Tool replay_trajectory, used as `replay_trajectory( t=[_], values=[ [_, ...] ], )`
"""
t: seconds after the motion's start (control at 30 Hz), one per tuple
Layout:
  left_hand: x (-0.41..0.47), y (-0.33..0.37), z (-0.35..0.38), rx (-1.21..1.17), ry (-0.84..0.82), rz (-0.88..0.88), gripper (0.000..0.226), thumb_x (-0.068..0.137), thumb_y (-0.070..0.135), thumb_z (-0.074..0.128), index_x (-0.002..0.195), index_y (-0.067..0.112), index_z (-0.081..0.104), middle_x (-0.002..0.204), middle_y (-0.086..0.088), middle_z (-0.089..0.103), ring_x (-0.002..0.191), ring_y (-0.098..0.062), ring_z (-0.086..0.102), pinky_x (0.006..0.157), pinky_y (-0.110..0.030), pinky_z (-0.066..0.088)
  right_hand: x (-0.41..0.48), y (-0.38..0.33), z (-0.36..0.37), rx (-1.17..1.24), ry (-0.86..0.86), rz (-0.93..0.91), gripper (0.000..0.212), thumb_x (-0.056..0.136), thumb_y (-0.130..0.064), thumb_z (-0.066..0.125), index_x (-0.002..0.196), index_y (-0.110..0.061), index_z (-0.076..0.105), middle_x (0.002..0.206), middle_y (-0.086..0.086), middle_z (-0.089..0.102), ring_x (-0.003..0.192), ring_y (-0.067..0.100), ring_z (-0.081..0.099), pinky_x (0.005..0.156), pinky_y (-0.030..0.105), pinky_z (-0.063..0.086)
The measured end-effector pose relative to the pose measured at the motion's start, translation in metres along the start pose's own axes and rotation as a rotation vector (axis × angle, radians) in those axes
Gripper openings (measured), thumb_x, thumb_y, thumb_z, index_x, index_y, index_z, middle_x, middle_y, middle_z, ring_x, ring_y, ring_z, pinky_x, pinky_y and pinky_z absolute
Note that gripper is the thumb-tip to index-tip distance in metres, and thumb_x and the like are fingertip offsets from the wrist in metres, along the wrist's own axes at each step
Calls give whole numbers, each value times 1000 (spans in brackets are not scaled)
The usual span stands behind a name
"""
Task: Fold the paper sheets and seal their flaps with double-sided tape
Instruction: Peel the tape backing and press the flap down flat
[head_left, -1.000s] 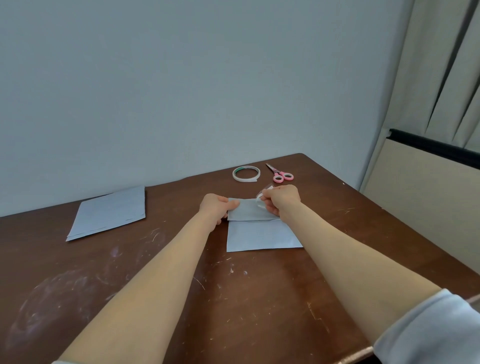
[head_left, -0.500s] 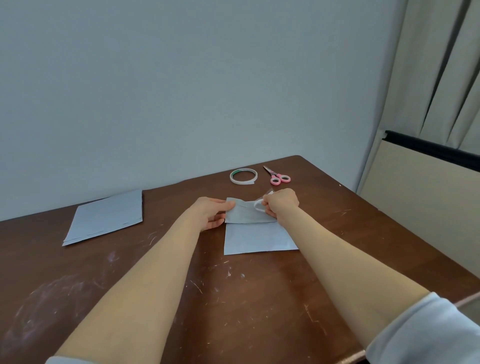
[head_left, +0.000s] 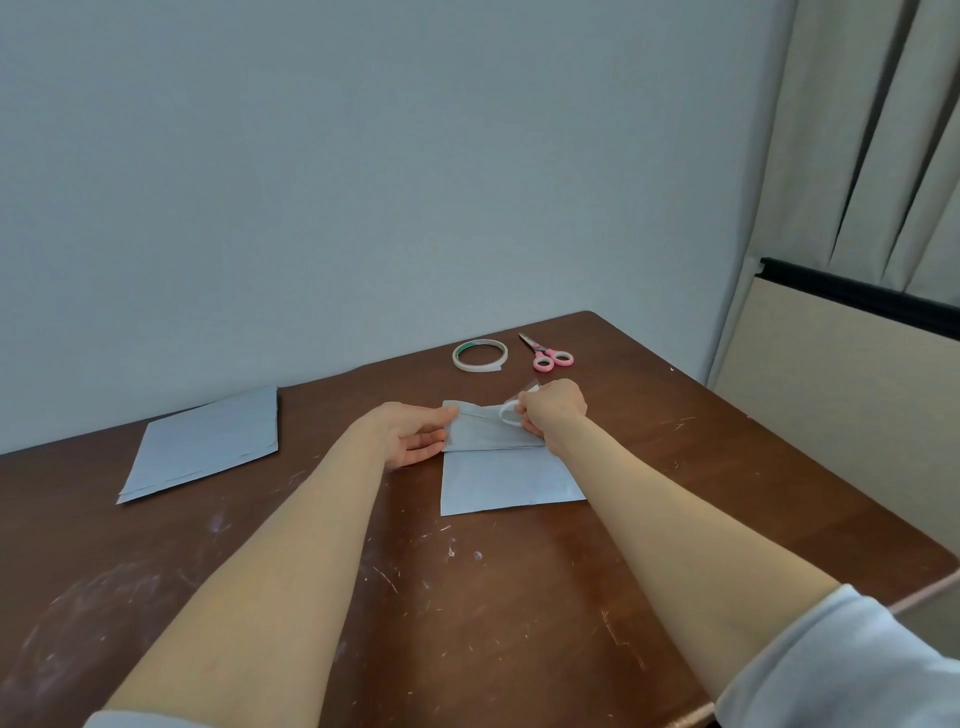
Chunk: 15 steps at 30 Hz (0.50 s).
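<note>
A folded pale grey paper sheet (head_left: 506, 483) lies at the middle of the brown table (head_left: 467, 597), its top flap (head_left: 478, 428) folded toward me. My left hand (head_left: 415, 434) holds the flap's left edge, fingers fairly straight. My right hand (head_left: 553, 410) is curled over the flap's right end and pinches a curling white strip of tape backing (head_left: 508, 413). A roll of double-sided tape (head_left: 479, 355) lies beyond the sheet near the wall.
Pink-handled scissors (head_left: 548, 356) lie right of the tape roll. A stack of grey paper sheets (head_left: 205, 441) rests at the left back of the table. A curtain and a beige panel stand beyond the table's right edge.
My left hand's fingers have uncurled and now lie flatter along the flap's left edge. The right hand has drawn the white strip into a loop over the flap.
</note>
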<state>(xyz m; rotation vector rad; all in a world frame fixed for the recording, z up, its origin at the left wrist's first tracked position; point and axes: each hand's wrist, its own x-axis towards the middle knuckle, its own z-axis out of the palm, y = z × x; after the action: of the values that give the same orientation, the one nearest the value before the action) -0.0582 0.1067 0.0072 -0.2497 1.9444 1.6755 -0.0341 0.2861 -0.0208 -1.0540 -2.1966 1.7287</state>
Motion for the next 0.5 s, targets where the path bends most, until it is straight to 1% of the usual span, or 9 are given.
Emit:
replay_trajectory(
  t=[0.03, 0.07, 0.1, 0.13, 0.2, 0.33, 0.4, 0.43, 0.5],
  values=[
    [0, 0, 0, 0, 5, -3, 37, 75, 17, 80, 106, 7, 62, 96, -7, 65, 81, -13, 62, 66, -26, 56, -1, 1, 0, 8, -5, -4, 27, 90, -14, 61, 113, 0, 63, 111, 14, 68, 85, 21, 59, 78, 30, 53],
    [-1, 0, 0, 1, 8, -5, 37, 75, 18, 80, 105, 7, 62, 95, -7, 65, 80, -13, 62, 66, -26, 56, -1, 1, -1, 20, -16, -6, 26, 91, -13, 60, 112, 0, 63, 110, 14, 68, 84, 21, 59, 71, 30, 52],
    [-1, 1, 0, 1, 7, -7, 36, 75, 19, 79, 104, 7, 62, 94, -7, 65, 80, -13, 62, 66, -26, 56, -1, 1, -2, 37, -34, -12, 23, 91, -12, 59, 110, 1, 63, 108, 13, 68, 81, 22, 58, 65, 28, 50],
    [-2, 1, -1, 3, 3, -9, 36, 75, 19, 79, 104, 7, 62, 93, -6, 65, 80, -13, 62, 66, -26, 56, -2, 3, -3, 74, -57, -26, 18, 91, -10, 58, 104, 1, 62, 104, 12, 67, 78, 21, 57, 63, 28, 48],
    [-4, 1, -2, 14, -3, -11, 37, 75, 20, 79, 105, 8, 62, 92, -6, 66, 80, -13, 63, 65, -26, 56, -4, 6, -6, 178, -96, -59, 5, 90, -5, 56, 94, -5, 57, 93, 11, 61, 70, 18, 56, 66, 28, 50],
    [-8, 2, -8, 1, 19, -25, 39, 75, 26, 79, 105, 8, 61, 96, -6, 68, 82, -12, 63, 68, -27, 56, -9, 8, -9, 232, -117, -86, 6, 90, -3, 54, 95, -7, 54, 89, 10, 57, 63, 14, 54, 66, 28, 50],
    [-9, 5, -18, 19, 79, -16, 39, 75, 30, 78, 104, 10, 61, 95, -5, 70, 81, -10, 61, 68, -26, 55, -10, 7, -10, 239, -120, -87, 4, 91, -4, 54, 93, -7, 55, 88, 10, 58, 63, 14, 54, 63, 26, 49],
    [-9, 5, -23, 47, 114, 3, 38, 76, 31, 78, 103, 10, 62, 94, -4, 70, 80, -10, 60, 68, -25, 54, -10, 7, -11, 237, -117, -85, 4, 90, -4, 54, 89, -8, 56, 86, 9, 58, 63, 14, 54, 62, 26, 49],
    [-11, 4, -32, 108, 164, 62, 37, 77, 29, 77, 106, 11, 65, 96, -3, 71, 80, -10, 59, 69, -24, 53, -10, 8, -10, 240, -121, -76, 13, 89, -5, 56, 77, -10, 55, 81, 6, 58, 66, 15, 55, 62, 26, 49]
  ],
)
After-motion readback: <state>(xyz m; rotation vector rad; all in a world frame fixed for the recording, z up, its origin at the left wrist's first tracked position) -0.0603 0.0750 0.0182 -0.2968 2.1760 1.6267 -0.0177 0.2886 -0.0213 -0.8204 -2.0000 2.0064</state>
